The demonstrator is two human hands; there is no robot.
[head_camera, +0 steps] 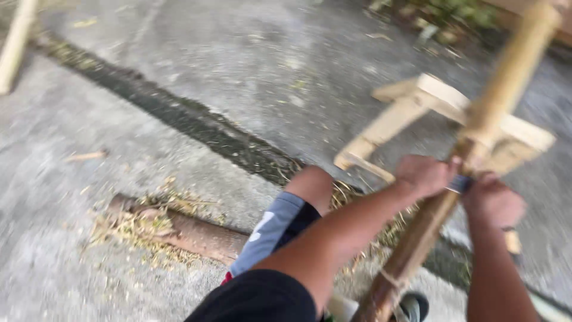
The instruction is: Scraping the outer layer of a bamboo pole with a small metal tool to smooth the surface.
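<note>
A long bamboo pole slants from the top right down to the bottom middle. Both my hands grip a small blade tool laid across the pole. My left hand is closed on its left end. On the pole's other side my right hand is closed on the right end, and a wooden handle tip pokes out below it. The picture is blurred by motion, so the tool's shape is unclear. My bent knee in grey shorts sits just left of the pole.
A low wooden stool stands behind the pole on the concrete ground. A brown log lies at the lower left with pale shavings around it. Another pale stick leans at the top left.
</note>
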